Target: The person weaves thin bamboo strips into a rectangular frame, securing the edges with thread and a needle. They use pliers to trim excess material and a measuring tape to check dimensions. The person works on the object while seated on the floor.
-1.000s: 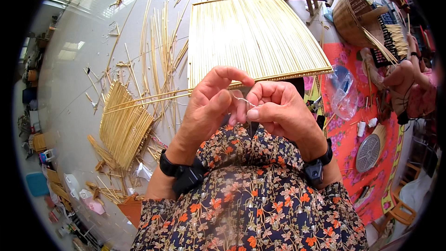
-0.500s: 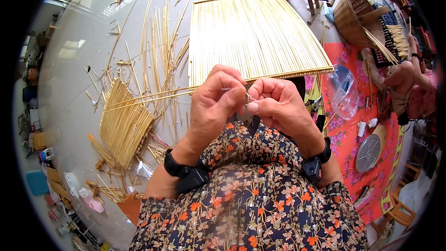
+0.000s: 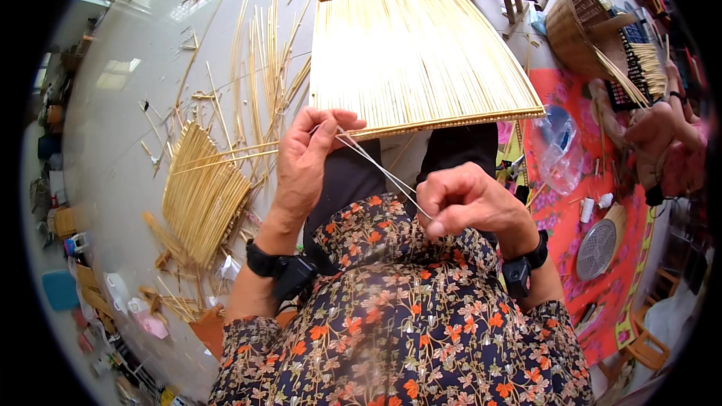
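A pale panel of straw-coloured stalks [image 3: 421, 56] lies over my knees, a thicker bound edge along its near side. At that edge's left end my left hand [image 3: 304, 158] is closed around the white string and the near corner, with thin stalks [image 3: 226, 158] sticking out leftward beyond it. The white string [image 3: 383, 169] runs taut, as a doubled strand, down to my right hand [image 3: 462, 199]. My right hand is closed, pinching the string in front of my lap, apart from the panel. What exactly lies under my left fingers is hidden.
A smaller stalk panel [image 3: 203, 195] and loose stalks [image 3: 267, 68] lie on the tiled floor to the left. On the right are a red floral cloth [image 3: 587, 293], a clear plastic bag [image 3: 558, 158], a round perforated disc [image 3: 598, 248] and a woven basket [image 3: 571, 22]. Another person [image 3: 665, 128] sits at far right.
My hands have drawn apart from their meeting point at the panel's edge. The right hand moved down and right, stretching the string; the left shifted left.
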### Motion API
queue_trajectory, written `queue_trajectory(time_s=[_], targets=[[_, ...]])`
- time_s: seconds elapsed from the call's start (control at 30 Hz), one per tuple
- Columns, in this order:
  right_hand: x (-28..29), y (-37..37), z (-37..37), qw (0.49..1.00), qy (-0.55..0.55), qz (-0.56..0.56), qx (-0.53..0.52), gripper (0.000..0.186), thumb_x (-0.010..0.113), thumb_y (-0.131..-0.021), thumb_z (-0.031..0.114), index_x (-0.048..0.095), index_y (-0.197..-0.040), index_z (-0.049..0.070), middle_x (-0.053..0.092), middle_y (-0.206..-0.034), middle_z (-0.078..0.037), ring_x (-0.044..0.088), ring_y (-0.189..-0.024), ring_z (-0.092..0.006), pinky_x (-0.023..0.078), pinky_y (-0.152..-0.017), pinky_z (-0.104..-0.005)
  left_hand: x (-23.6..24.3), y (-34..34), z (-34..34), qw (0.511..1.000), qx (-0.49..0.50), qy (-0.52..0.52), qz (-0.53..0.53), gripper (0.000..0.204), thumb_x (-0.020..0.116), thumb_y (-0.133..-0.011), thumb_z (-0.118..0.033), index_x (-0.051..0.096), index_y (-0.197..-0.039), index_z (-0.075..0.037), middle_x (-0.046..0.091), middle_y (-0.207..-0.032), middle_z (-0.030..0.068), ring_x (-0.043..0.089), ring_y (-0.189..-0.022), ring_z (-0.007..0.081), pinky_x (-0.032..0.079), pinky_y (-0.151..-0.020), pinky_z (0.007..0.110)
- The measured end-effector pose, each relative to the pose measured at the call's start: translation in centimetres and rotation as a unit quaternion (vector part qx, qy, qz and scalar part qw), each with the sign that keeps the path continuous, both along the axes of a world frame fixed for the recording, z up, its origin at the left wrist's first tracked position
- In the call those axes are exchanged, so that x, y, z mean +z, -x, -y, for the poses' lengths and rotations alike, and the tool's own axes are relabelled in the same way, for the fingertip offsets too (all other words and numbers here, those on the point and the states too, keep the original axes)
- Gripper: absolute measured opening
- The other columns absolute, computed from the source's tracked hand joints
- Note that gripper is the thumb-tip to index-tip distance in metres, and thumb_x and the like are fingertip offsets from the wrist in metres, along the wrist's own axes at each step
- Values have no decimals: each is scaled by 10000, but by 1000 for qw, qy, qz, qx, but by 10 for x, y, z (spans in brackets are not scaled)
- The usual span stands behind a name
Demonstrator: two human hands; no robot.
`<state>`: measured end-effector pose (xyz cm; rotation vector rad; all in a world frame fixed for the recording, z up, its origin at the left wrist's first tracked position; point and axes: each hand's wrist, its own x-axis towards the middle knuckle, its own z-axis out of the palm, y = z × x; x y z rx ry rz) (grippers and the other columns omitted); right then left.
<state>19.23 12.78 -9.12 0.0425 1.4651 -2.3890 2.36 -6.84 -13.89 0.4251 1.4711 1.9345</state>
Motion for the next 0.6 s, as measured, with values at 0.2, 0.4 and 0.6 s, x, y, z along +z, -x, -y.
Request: queue_trajectory(time_s=[0.2, 0.4, 0.6], targets=[[-4, -17, 0, 988, 131, 57, -60, 181, 774, -766, 21, 601, -819, 25, 657, -789, -147, 532, -551, -95, 379, -432, -217, -11, -3, 67, 956, -153, 220, -117, 172, 476, -1046, -148, 581, -1012, -17, 697, -1002, 91, 658, -924, 138, 523, -840, 280], [-6, -7, 2, 961, 218, 105, -135, 311, 732, -768, -30, 556, -1020, 17, 661, -778, -120, 495, -443, -71, 380, -370, -195, -8, -22, 103, 949, -233, 214, 9, 133, 503, -1033, -139, 527, -978, -20, 690, -887, 92, 663, -845, 132, 532, -764, 264], [-52, 0, 11, 943, 257, 12, -212, 123, 686, -893, 83, 577, -947, 58, 584, -875, -79, 484, -535, -78, 454, -432, -221, 12, -24, 115, 945, -263, 182, 69, 120, 491, -1028, -126, 536, -986, -23, 696, -873, 67, 665, -809, 127, 521, -727, 252]])
